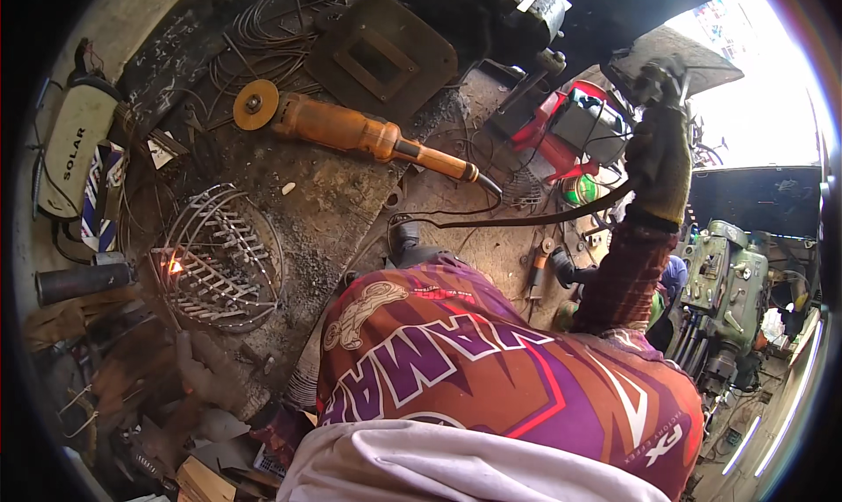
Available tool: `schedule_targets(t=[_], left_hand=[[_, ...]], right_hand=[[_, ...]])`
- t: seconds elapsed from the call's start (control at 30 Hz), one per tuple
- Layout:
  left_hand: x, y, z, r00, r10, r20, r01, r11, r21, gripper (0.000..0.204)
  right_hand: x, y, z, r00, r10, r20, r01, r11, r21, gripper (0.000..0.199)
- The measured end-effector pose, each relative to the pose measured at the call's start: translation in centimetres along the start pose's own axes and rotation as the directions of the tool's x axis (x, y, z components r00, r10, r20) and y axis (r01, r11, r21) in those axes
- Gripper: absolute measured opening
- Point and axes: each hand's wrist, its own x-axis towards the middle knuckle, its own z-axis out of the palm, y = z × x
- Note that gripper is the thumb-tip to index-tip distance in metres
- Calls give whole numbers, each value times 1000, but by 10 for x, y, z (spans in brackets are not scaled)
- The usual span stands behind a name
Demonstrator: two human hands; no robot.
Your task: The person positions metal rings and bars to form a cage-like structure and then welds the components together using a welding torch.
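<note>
My right hand (660,151), in a worn glove, is raised at the upper right. It is closed around a welding electrode holder (664,79), whose upper end is blurred; a dark cable (553,217) trails from the fist. On the ground at left lies a round metal frame (230,252) of bent rods with rows of short bars. A small spot on its left side glows orange. My left hand (206,362), gloved too, is by the frame's near edge, at the lower end of a thin rod. Its fingers are unclear, so its grip cannot be made out.
An angle grinder (342,134) with an orange body lies beyond the frame, beside a dark welding shield (386,59). Coiled wire (263,28) lies farther back. A red-cased machine (570,129) stands ahead right, a green machine (724,278) at far right. A pale box (77,151) is at left.
</note>
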Motion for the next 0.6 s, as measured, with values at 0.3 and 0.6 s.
schedule_targets(t=[0.3,0.6], left_hand=[[-8,26,37,969,134,-207,-53,933,357,39],[-5,53,44,919,246,-308,-40,834,550,40]], right_hand=[[52,107,-34,857,-426,291,421,252,-871,37],[104,203,82,995,-96,23,99,955,-280,57]])
